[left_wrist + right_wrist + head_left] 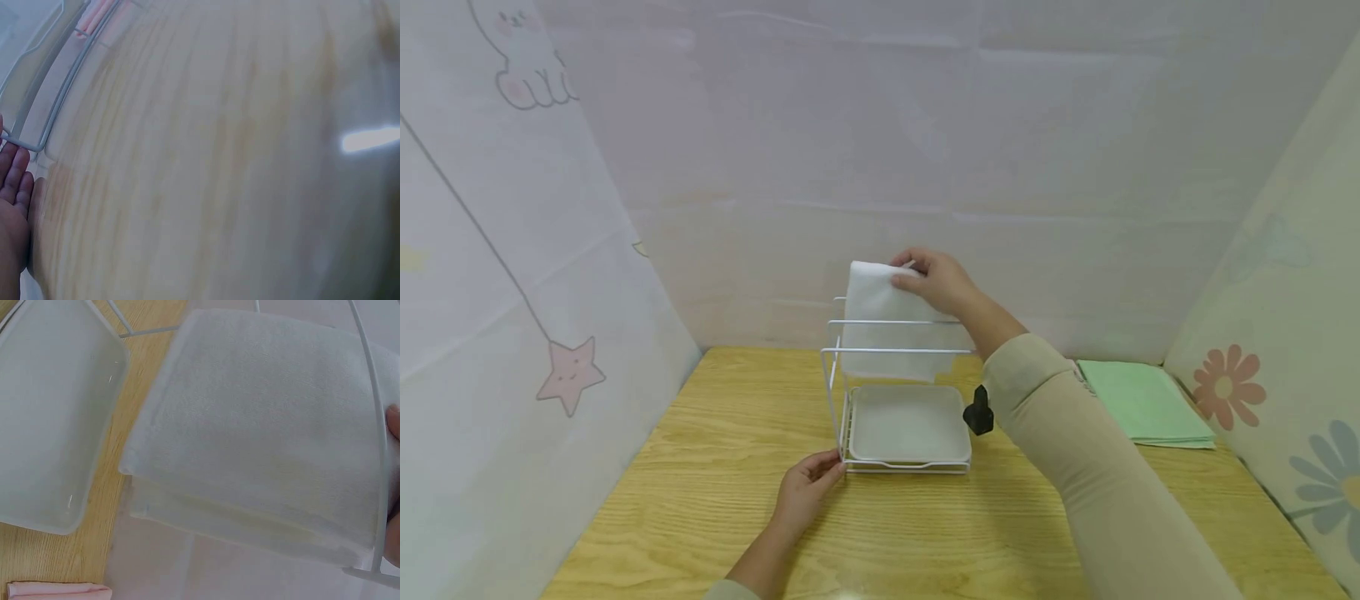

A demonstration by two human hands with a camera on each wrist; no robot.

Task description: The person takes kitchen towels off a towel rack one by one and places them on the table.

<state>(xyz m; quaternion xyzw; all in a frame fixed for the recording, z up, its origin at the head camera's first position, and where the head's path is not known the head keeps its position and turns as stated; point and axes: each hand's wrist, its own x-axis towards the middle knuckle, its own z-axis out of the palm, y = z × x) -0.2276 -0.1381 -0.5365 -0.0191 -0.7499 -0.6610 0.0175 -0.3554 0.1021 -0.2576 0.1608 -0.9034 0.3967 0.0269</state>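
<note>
A white wire rack point(898, 351) with raised bars stands on the wooden table, and a shallow whitish tray point(910, 423) sits in its base. My left hand point(805, 490) holds the rack's front left bottom corner between thumb and fingers; the left wrist view catches its fingertips point(20, 159) at the wire. Up at the rack's rear, my right hand point(943, 282) pinches the top edge of a folded white towel point(880, 292). The towel hangs behind the front bars, its lower edge above the tray. In the right wrist view its folded layers point(262, 419) show beside a rack wire point(377, 425).
Folded light green cloths point(1142, 404) lie on the table point(715, 450) at the right. Part of a folded pink cloth point(59, 591) shows in the right wrist view. Printed fabric walls point(820, 167) enclose the back and sides. A black piece point(978, 412) sticks out by the right sleeve.
</note>
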